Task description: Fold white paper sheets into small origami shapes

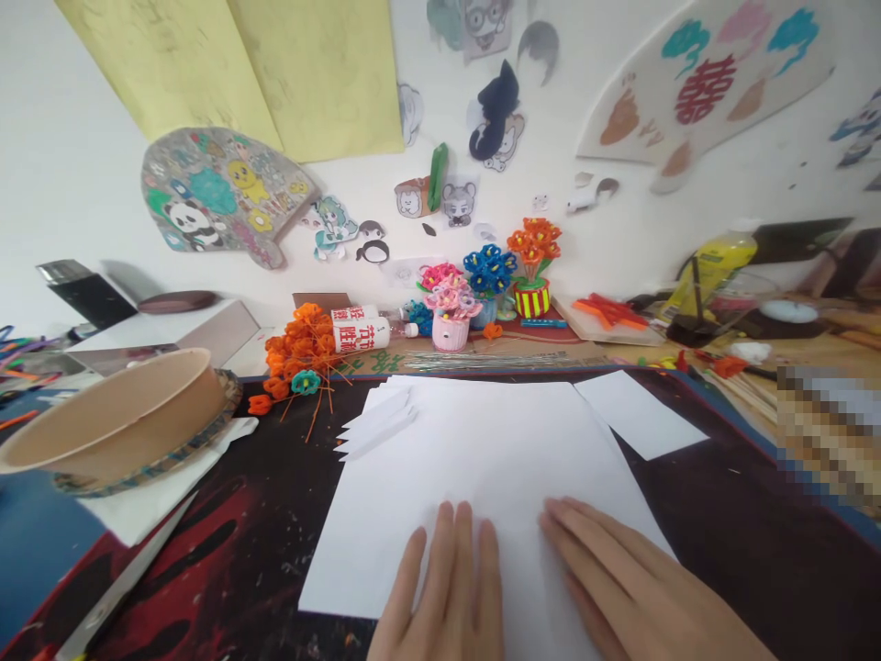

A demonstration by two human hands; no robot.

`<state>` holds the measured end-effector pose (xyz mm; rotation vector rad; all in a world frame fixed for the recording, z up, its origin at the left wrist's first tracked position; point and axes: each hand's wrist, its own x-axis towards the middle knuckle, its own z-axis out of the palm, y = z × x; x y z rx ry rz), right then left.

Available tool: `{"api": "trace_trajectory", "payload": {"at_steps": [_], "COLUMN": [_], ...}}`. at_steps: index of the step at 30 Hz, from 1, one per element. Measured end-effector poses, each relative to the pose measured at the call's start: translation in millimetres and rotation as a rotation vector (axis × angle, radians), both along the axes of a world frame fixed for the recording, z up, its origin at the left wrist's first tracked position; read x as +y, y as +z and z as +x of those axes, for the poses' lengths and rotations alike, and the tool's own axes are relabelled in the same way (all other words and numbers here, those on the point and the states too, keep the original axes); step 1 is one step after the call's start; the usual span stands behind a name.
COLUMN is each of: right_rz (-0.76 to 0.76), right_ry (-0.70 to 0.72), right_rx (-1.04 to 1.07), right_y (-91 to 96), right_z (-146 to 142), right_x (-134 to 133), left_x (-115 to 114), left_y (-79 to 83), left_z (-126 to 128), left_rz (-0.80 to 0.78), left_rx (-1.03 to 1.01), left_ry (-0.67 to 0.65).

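Note:
A large white sheet of paper (482,441) lies on the dark mat in front of me. My left hand (447,588) rests on its near part, palm down, with the fingers stretched out and apart. To the right, my right hand (619,578) lies on the same sheet, fingers extended forward and close to one another. Several small folded white papers (378,422) with pointed ends sit at the sheet's far left corner. Partly beside the far right corner is a smaller white piece of paper (647,413).
Scissors (124,588) lie at the left, near a tan bowl (110,404). Orange craft flowers (299,344) and a white bottle (362,330) stand behind the paper. Farther back are small pots of flowers (451,330) and a row of thin wires (482,361). A yellow bottle (716,266) is at the right.

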<state>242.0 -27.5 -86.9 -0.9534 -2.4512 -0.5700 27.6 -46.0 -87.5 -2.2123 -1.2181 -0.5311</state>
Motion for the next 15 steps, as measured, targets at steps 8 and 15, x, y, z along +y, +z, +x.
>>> {"api": "trace_trajectory", "payload": {"at_steps": [8, 15], "right_rz": [-0.313, -0.704], "right_ry": [-0.124, -0.166], "right_rx": [0.246, 0.484], "right_y": [5.1, 14.8], "right_z": [1, -2], "right_x": [2, 1], "left_x": [18, 17], "left_y": [16.0, 20.5], "left_z": [1, 5], "left_rz": [-0.476, -0.688], "left_rx": [-0.247, -0.465], "left_ry": [-0.121, -0.102]}}
